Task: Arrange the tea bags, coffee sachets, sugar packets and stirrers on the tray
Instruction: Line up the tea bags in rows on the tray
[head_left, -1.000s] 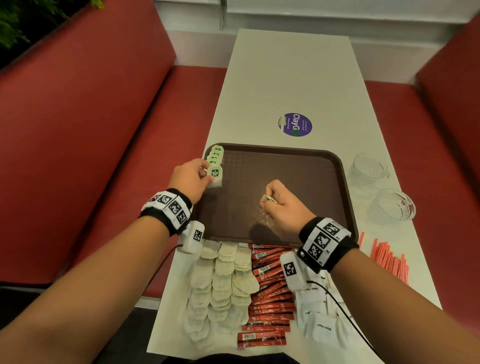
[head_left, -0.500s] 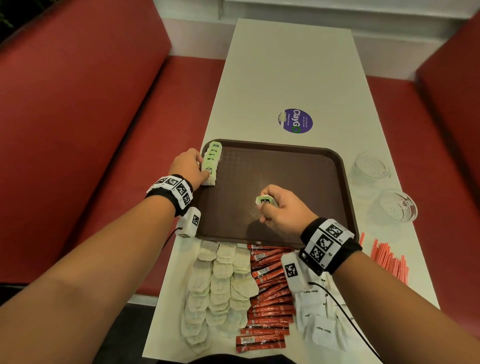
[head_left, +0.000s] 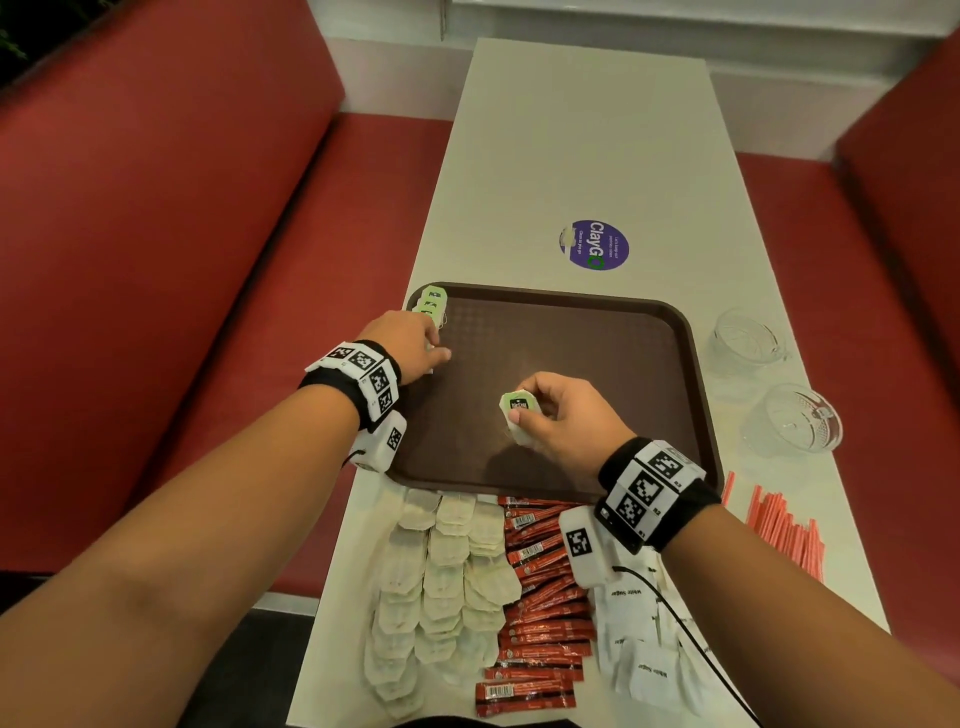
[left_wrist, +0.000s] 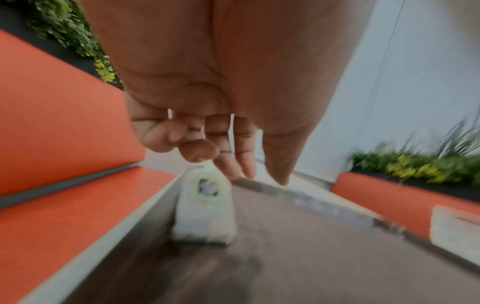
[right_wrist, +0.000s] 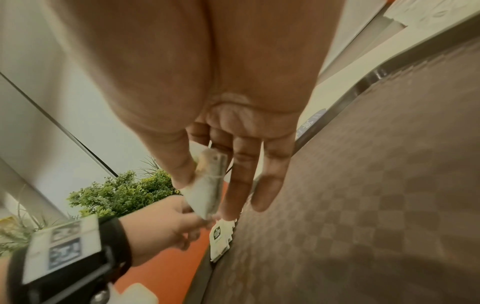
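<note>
A brown tray (head_left: 571, 338) lies across the white table. A short row of tea bags (head_left: 434, 303) with green tags stands along its far-left rim, blurred in the left wrist view as tea bags (left_wrist: 205, 205). My left hand (head_left: 428, 345) hovers at the near end of that row. Its fingers (left_wrist: 200, 152) hang relaxed and one tip touches the top of the nearest bag. My right hand (head_left: 524, 415) is over the tray's middle and pinches one green-tagged tea bag (head_left: 518, 410) between thumb and fingers, also seen as tea bag (right_wrist: 207, 185).
Near the table's front edge lie several loose tea bags (head_left: 441, 571), red coffee sachets (head_left: 540, 597) and white sugar packets (head_left: 634, 623). Red stirrers (head_left: 784, 530) lie at the right. Two glass bowls (head_left: 795, 421) stand right of the tray, with a purple sticker (head_left: 595, 245) beyond. Red benches flank the table.
My right hand has turned its tea bag so the green tag faces up. My left hand has loosened from the nearest bag in the row, with its fingers now spread.
</note>
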